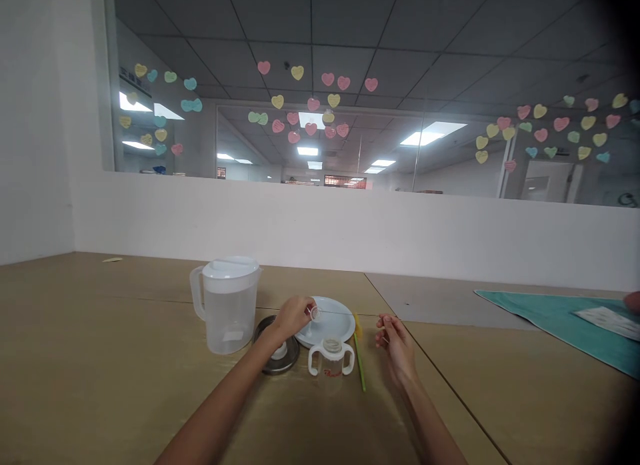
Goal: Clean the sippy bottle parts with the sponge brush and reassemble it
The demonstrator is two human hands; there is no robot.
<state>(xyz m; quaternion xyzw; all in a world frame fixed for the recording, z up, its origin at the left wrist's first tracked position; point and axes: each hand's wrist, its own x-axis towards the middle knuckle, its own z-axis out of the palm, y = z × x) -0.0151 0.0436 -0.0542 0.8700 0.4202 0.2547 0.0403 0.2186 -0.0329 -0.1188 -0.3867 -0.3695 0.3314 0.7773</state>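
My left hand [296,316] is closed on a small whitish ring-shaped piece [315,313], held above the pale plate [343,321]. To the right, my right hand [393,341] pinches a thin wire-like rod [345,312] that stretches left toward the ring piece. Whether the rod's tip enters the piece is too small to tell. A clear baby bottle [332,359] with two white handles and an uncovered mouth stands in front of the plate. Beneath my left wrist lies a round metal dish [273,368] with a white part in it. A yellow-and-green brush [359,358] rests between plate and right hand.
A lidded translucent pitcher [227,311] stands at the left. A teal cloth [540,309] with a white item [607,320] on it lies far right, where part of a person's hand [632,301] shows. Behind the table [125,358] rises a white wall [300,228] with a window.
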